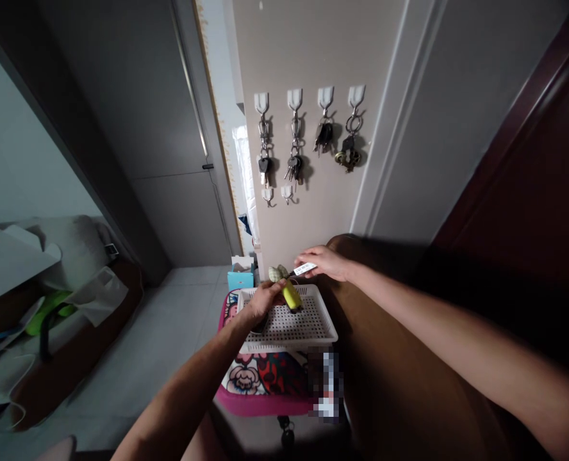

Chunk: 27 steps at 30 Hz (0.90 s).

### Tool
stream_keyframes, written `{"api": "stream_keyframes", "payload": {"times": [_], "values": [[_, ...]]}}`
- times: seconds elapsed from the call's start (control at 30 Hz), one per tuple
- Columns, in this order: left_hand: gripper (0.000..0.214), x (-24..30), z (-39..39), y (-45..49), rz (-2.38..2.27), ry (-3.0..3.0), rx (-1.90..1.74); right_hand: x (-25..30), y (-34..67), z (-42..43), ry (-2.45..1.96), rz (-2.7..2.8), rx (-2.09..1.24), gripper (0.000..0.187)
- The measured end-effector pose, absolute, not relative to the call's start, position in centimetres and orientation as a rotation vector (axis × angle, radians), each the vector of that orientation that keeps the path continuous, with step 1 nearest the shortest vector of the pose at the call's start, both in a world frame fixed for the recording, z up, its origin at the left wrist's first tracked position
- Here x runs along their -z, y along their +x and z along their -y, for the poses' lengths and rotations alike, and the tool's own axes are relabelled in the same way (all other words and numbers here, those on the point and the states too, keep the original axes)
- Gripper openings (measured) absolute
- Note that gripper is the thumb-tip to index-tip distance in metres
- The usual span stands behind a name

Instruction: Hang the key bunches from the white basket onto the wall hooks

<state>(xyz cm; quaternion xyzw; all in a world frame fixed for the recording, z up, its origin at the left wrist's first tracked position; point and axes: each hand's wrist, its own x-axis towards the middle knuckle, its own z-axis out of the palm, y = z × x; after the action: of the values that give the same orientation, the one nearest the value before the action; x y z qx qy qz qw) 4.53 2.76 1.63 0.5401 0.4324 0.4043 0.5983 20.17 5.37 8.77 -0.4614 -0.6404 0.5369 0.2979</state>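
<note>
My left hand (264,299) is closed on a keychain over the white basket (330,330). From its fingers hang a yellow-green piece (292,296) and a pale, soft-looking charm (278,273). My right hand (330,264) pinches a small white tag (305,269) with printed marks, just right of the charm. A dark, thin link seems to join tag and charm. A dark object (260,325) lies in the basket under my left hand, partly covered by it.
Keys (294,168) hang from several white wall hooks (295,98); two lower hooks (287,193) hold nothing. The basket rests on a pink-edged patterned stool (250,404). A blue box (241,280) stands behind it. A brown surface (385,358) is at the right.
</note>
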Motion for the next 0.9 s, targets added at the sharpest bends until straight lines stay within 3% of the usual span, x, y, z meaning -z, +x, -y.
{"api": "stream_keyframes", "payload": {"times": [0.13,0.37,0.47,0.67,0.9], "values": [[0.042,-3.3,-2.8,3.9,-1.053,1.401,-0.845,-9.3,20.8,-5.5,-1.202,1.689,-1.415,0.031],[0.03,-4.8,-3.1,3.9,-1.246,1.53,-0.844,-7.9,20.8,-5.2,-1.232,2.087,-1.47,0.034],[0.012,-5.5,-3.3,4.0,-1.242,1.496,-0.87,-6.9,20.7,-5.9,-1.347,2.167,-1.233,0.029],[0.016,-6.7,-3.6,4.0,-1.087,1.524,-0.864,-7.4,19.9,-5.8,-1.278,2.176,-0.685,0.026],[0.022,-7.4,-3.8,4.3,-1.039,1.695,-0.853,-7.6,18.4,-4.2,-1.214,2.309,-0.741,0.017]]}}
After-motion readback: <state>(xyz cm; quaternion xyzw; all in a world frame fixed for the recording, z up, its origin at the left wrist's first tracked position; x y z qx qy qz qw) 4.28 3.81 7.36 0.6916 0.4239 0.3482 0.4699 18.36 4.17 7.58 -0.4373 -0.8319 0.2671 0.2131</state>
